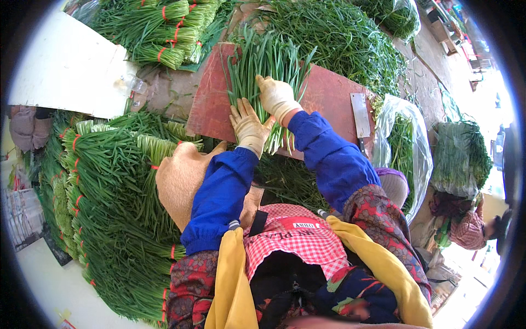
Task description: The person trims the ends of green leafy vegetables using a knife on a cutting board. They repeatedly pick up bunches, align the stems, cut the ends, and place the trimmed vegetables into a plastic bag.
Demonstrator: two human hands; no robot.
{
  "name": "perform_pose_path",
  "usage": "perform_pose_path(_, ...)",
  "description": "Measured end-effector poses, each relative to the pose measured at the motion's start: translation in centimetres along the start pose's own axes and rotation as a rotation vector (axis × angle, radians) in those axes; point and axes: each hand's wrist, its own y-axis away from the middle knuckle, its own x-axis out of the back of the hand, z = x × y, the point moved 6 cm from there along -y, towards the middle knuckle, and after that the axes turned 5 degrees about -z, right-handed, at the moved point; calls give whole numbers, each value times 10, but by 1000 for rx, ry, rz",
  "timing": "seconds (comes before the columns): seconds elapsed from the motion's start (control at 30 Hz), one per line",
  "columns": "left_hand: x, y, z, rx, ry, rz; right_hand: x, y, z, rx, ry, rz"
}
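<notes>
A loose bunch of garlic chives (pixel 257 57) lies on a red board (pixel 328 98), leaves pointing away from me and pale stem ends towards me. My left hand (pixel 250 125), in a cream glove, rests on the lower stems with its fingers spread. Higher up, my right hand (pixel 277 96), gloved alike, lies curled against the bunch's right side. Whether those fingers grip any stalks is hidden. A cleaver (pixel 360 115) lies at the board's right side, its dark handle towards me.
Behind the board spreads a heap of loose chives (pixel 341 37). Red-banded bundles (pixel 164 37) are stacked at the far left, with a larger pile of bundles (pixel 119 197) near left. A clear plastic bag (pixel 421 144) with chives stands right. Another person (pixel 468 230) is at right.
</notes>
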Motion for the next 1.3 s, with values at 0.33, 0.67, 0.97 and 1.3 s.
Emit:
perform_pose_path(0.33,11,4,9,-36,129,23,33,29,147,-230,-562,506)
perform_pose_path(0.67,19,-9,0,15,273,-34,-145,206,-55,411,-230,-873)
perform_pose_path(0.97,12,-11,-2,-35,234,-71,-94,157,-53,344,-471,-734)
perform_pose_path(1.3,12,-1,6,40,321,14,-89,159,80,-449,-1087,272)
